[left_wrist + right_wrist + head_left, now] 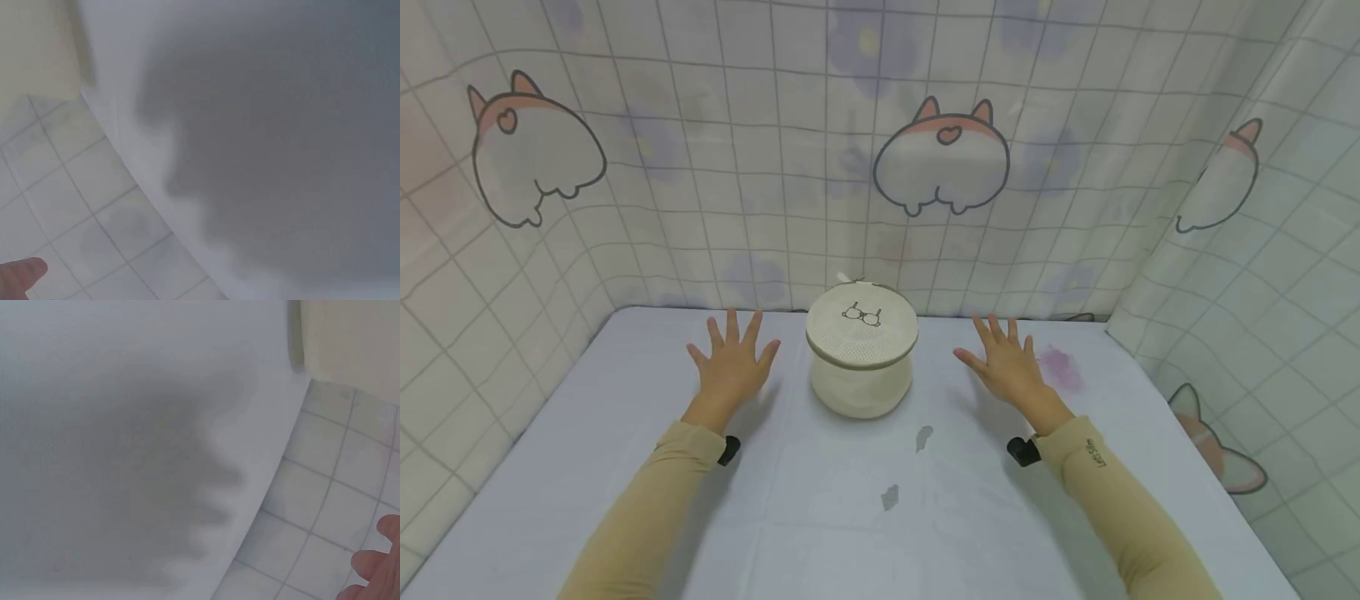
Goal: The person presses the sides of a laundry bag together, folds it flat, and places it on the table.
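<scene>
While the left hand (pixel 727 368) and right hand (pixel 1011 368) hang with fingers spread wide over the white-covered table (pixel 820 517), holding nothing, the work seems at a ready pause; taking up the mesh-topped laundry bag (pixel 861 392) would call for both palms to come inward; it stands upright between them, near the far edge, cream and squat, its round top (pixel 862 340) dark-rimmed and printed with a spectacles-like outline (pixel 861 315).

Your zip-rimmed laundry bag (pixel 862 387) pairs a finely meshed top (pixel 862 343) with softly matt cream fabric below. Your counter (pixel 820 508) shows a smooth, matt white cloth surface; the grid-printed curtains (pixel 737 167) look like thin, rippled cloth, and your sleeves (pixel 638 517) are matt, lightly creased fabric.
</scene>
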Action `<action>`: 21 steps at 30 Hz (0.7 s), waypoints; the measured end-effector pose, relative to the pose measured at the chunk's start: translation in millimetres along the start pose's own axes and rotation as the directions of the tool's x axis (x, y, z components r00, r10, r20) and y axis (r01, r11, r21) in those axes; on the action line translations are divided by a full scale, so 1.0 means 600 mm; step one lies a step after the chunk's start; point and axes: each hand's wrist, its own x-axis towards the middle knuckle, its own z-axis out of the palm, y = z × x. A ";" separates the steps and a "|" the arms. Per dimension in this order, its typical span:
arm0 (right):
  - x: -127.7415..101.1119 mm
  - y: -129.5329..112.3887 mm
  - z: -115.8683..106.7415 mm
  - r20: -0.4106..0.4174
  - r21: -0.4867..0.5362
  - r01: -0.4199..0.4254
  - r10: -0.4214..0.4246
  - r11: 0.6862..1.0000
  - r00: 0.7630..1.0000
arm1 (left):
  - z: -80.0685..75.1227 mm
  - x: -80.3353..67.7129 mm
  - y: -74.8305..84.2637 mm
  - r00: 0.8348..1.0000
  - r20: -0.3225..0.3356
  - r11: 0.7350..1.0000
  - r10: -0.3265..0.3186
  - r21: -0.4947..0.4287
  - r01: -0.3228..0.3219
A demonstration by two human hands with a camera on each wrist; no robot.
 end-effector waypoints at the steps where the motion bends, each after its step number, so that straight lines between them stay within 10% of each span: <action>1: -0.001 0.000 0.000 0.001 0.005 0.003 -0.003 1.000 1.000 | 0.000 -0.001 0.002 1.000 -0.002 1.000 0.003 -0.005 -0.003; 21: -0.008 -0.017 -0.001 -0.053 0.061 0.074 -0.070 0.995 0.996 | -0.007 -0.008 0.026 0.993 -0.097 0.994 0.063 -0.078 -0.071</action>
